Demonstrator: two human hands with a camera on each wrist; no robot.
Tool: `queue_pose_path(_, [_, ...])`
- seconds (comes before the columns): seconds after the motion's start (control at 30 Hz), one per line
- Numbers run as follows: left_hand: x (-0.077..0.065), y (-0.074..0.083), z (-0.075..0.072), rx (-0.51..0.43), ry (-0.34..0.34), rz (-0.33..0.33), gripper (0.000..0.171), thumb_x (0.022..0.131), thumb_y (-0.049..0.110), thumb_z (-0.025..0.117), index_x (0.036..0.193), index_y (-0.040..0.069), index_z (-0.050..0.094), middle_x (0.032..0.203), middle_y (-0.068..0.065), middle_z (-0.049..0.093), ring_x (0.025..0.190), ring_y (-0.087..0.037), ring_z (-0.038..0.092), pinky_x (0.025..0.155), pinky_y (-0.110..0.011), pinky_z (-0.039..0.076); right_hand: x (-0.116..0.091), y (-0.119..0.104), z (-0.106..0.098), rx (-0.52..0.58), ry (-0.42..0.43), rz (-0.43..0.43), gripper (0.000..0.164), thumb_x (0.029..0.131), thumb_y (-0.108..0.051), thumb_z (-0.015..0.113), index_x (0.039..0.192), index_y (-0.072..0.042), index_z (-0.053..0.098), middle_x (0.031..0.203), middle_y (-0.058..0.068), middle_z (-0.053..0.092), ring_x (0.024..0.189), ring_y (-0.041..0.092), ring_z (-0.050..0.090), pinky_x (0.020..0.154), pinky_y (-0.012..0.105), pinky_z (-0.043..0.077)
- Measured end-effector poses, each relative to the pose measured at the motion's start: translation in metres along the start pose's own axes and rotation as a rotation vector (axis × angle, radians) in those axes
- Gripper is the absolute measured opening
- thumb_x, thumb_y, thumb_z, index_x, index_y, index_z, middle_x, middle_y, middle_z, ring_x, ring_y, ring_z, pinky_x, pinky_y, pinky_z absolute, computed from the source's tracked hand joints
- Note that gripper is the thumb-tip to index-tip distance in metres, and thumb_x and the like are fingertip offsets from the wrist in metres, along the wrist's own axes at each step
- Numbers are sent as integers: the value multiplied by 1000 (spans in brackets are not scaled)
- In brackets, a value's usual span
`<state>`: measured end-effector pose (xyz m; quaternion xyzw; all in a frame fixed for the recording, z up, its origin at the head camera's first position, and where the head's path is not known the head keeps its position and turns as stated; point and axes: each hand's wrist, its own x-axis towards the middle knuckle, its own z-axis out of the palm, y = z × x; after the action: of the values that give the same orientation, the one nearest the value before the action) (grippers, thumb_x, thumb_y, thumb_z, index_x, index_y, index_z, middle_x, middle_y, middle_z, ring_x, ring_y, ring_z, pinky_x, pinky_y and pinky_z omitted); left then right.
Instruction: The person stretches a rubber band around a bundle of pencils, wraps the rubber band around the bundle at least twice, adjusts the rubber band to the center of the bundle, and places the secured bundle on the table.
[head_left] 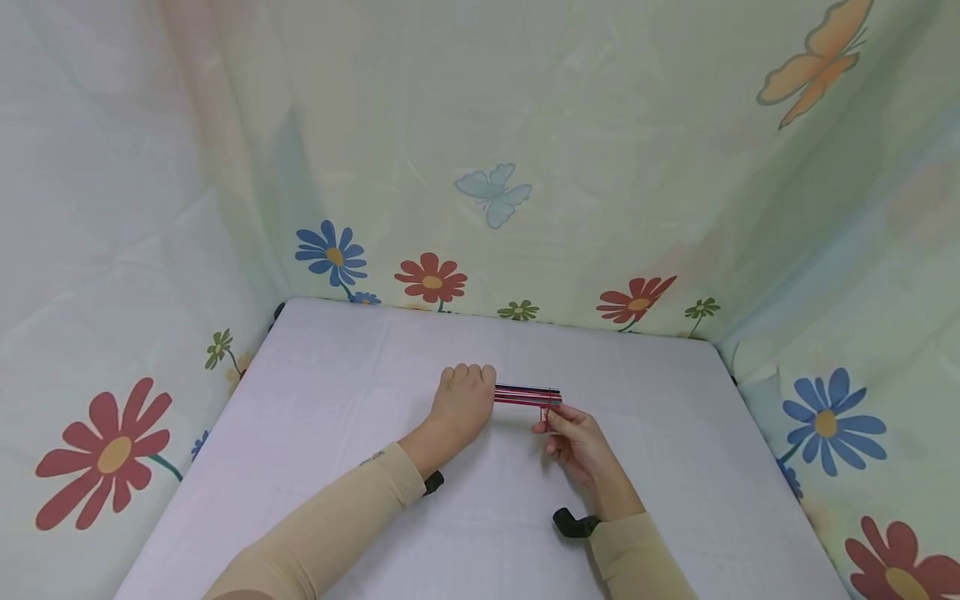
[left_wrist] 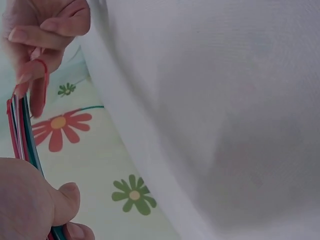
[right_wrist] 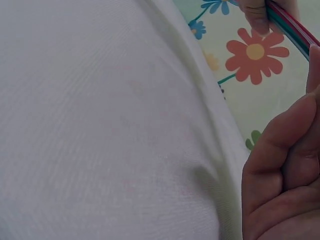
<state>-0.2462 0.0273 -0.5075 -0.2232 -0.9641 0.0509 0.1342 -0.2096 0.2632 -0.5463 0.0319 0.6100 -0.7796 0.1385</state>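
Note:
My left hand grips a bundle of slender pencil-like sticks in red, teal, white and dark colours, held roughly level above the table. Its fist hides the bundle's left part. At the free right end, my right hand pinches a thin red rubber band. In the left wrist view the band loops over a finger of that hand, right at the tips of the sticks. The right wrist view shows part of the bundle coming out of the left hand.
A white cloth covers the table. Behind it and on both sides hangs a pale curtain printed with flowers and butterflies. Each wrist carries a black mount, one of them on the right.

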Motion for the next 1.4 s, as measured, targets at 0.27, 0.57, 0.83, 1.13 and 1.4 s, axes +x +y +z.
queue_pose_path(0.27, [4,-7,-5,-16,-40,-41,16,109,24,59,103,10,53,91,-5,64,86,-22,61,76,-37,46,2,4,15,-333,70,-56,35,105,-9,68,130,15,66,79,0,81,44,5,40,54,23,52])
queue_pose_path(0.57, [7,-9,-13,-54,-32,-97,14,107,21,61,101,10,54,87,-6,66,79,-22,62,71,-36,44,-6,26,36,-32,-60,-311,28,108,0,59,112,-15,82,81,-5,81,42,0,40,60,23,59])
queue_pose_path(0.83, [8,-9,-13,-142,-124,-152,14,109,20,60,105,9,53,94,-8,68,89,-25,65,80,-40,49,-19,35,59,436,-204,-437,44,115,-5,41,142,-24,69,92,-2,83,45,9,29,69,24,62])
queue_pose_path(1.13, [7,-4,-10,-153,-125,-174,19,104,21,67,105,8,54,93,-9,68,89,-26,66,78,-41,52,-33,31,89,839,-71,-301,48,109,-44,48,156,-39,56,88,-5,82,43,7,39,76,28,63])
queue_pose_path(1.4, [8,-4,-12,-163,-64,-171,14,108,20,60,104,9,54,92,-8,66,88,-24,62,77,-39,46,-30,19,95,1021,168,-228,59,98,-52,62,156,-42,53,108,-11,76,43,5,42,70,26,60])
